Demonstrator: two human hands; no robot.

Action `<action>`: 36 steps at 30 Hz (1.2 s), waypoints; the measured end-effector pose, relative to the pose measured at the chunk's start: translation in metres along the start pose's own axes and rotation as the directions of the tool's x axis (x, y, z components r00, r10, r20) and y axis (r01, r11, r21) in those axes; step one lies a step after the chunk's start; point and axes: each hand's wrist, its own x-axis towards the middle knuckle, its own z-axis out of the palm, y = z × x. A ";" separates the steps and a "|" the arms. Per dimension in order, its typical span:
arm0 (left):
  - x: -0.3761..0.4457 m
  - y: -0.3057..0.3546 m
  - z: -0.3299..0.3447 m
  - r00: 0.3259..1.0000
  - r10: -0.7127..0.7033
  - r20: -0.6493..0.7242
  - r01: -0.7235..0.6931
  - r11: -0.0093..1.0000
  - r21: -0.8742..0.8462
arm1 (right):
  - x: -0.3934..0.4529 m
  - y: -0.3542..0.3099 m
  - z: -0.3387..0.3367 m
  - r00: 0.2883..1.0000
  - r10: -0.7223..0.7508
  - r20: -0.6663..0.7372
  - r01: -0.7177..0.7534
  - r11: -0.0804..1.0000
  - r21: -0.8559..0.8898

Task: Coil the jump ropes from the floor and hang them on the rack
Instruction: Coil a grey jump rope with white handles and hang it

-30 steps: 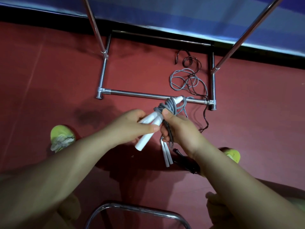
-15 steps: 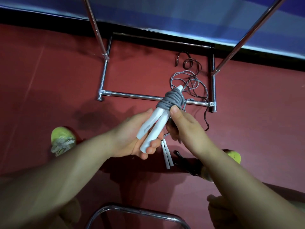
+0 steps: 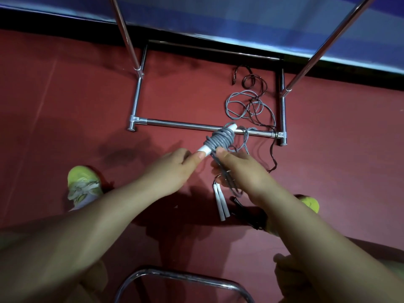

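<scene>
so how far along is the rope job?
Done: nothing hung that this view shows. In hand: left hand holds the white handles, wrapped in grey rope; right hand grips its loose cord. Left: another grey rope and a dark rope lie loose by the rack base.

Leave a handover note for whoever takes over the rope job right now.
Left hand pinches the white handles' end; right hand holds the grey cord below the wrapped bundle.
Done: grey cord mostly wound round those handles.
Left: finish the wrap, hang it on the rack. A loose grey rope, a dark rope and a second pair of white handles lie on the floor.
</scene>
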 end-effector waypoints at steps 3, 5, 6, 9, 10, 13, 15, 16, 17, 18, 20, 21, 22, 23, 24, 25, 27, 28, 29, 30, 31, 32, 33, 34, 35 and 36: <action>0.002 -0.001 -0.003 0.996 0.063 -0.057 -0.058 0.995 0.086 | 0.000 -0.001 0.001 0.999 0.034 0.029 -0.040 0.975 0.220; 0.005 -0.002 -0.006 0.991 0.101 -0.083 -0.093 0.991 0.100 | 0.000 -0.004 0.000 0.998 0.043 0.034 -0.052 0.944 0.325; 0.006 -0.003 -0.007 0.989 0.118 -0.091 -0.107 0.988 0.115 | 0.000 -0.005 -0.001 0.999 0.045 0.030 -0.053 0.934 0.352; 0.007 -0.003 -0.011 0.982 0.164 -0.096 -0.141 0.967 0.212 | -0.002 -0.005 0.000 1.000 0.024 -0.002 -0.022 0.945 0.325; 0.006 -0.004 -0.009 0.977 0.189 -0.096 -0.159 0.954 0.256 | -0.003 -0.004 0.001 1.000 0.009 -0.021 -0.003 0.957 0.290; 0.002 -0.003 -0.004 0.959 0.259 -0.114 -0.201 0.907 0.370 | -0.004 -0.002 0.003 0.993 -0.045 -0.104 0.064 0.981 0.184; 0.002 -0.004 -0.002 0.958 0.267 -0.109 -0.210 0.905 0.370 | -0.002 0.001 0.002 0.983 -0.082 -0.166 0.106 0.985 0.139; 0.002 -0.004 -0.004 0.961 0.256 -0.102 -0.208 0.917 0.339 | -0.001 0.001 0.002 0.978 -0.105 -0.183 0.127 0.985 0.114; 0.001 -0.002 -0.006 0.968 0.234 -0.087 -0.199 0.934 0.297 | 0.000 0.001 0.003 0.974 -0.132 -0.187 0.151 0.984 0.091; 0.000 0.000 -0.009 0.976 0.211 -0.054 -0.191 0.948 0.254 | 0.000 0.001 0.002 0.970 -0.159 -0.183 0.174 0.982 0.068; -0.001 0.003 -0.015 0.982 0.178 0.071 -0.188 0.966 0.177 | 0.001 0.001 0.001 0.964 -0.209 -0.165 0.219 0.975 0.041; -0.002 0.004 -0.018 0.977 0.155 0.144 -0.172 0.979 0.113 | 0.001 0.000 0.000 0.961 -0.227 -0.159 0.237 0.971 0.045; -0.003 0.005 -0.021 0.971 0.134 0.198 -0.140 0.990 0.013 | 0.001 -0.001 -0.001 0.958 -0.240 -0.156 0.252 0.966 0.062; -0.003 0.005 -0.022 0.968 0.115 0.223 -0.088 0.988 -0.126 | 0.001 -0.002 -0.002 0.956 -0.248 -0.157 0.263 0.961 0.083; -0.002 0.004 -0.022 0.970 0.095 0.224 -0.030 0.960 -0.280 | 0.002 -0.003 -0.004 0.955 -0.253 -0.156 0.271 0.957 0.100; -0.002 0.004 -0.022 0.969 0.079 0.232 0.025 0.909 -0.415 | 0.002 -0.004 -0.007 0.953 -0.263 -0.153 0.281 0.953 0.114; -0.001 0.007 -0.023 0.929 0.118 0.351 0.130 0.784 -0.608 | 0.002 -0.007 -0.010 0.949 -0.288 -0.129 0.305 0.941 0.148; -0.002 0.009 -0.024 0.881 0.155 0.446 0.201 0.730 -0.653 | 0.001 -0.008 -0.011 0.945 -0.306 -0.112 0.322 0.932 0.170; -0.003 0.010 -0.024 0.830 0.183 0.527 0.275 0.688 -0.671 | 0.001 -0.008 -0.012 0.941 -0.323 -0.101 0.337 0.921 0.193; -0.003 0.011 -0.025 0.786 0.190 0.589 0.354 0.643 -0.679 | 0.000 -0.008 -0.012 0.936 -0.339 -0.097 0.352 0.911 0.213; -0.004 0.011 -0.025 0.752 0.191 0.631 0.423 0.594 -0.685 | -0.001 -0.009 -0.012 0.933 -0.348 -0.096 0.360 0.904 0.231; -0.005 0.012 -0.025 0.719 0.206 0.664 0.483 0.538 -0.690 | -0.002 -0.009 -0.012 0.931 -0.353 -0.094 0.365 0.896 0.251; -0.005 0.011 -0.023 0.686 0.234 0.689 0.534 0.481 -0.695 | -0.002 -0.010 -0.012 0.928 -0.361 -0.090 0.372 0.889 0.268; -0.007 0.011 -0.022 0.659 0.263 0.704 0.573 0.431 -0.697 | -0.003 -0.010 -0.012 0.925 -0.370 -0.088 0.379 0.882 0.281; -0.009 0.012 -0.021 0.640 0.281 0.715 0.599 0.400 -0.694 | -0.003 -0.010 -0.012 0.922 -0.377 -0.090 0.387 0.877 0.285; -0.010 0.012 -0.021 0.626 0.289 0.724 0.617 0.385 -0.687 | -0.003 -0.010 -0.012 0.920 -0.380 -0.095 0.391 0.876 0.284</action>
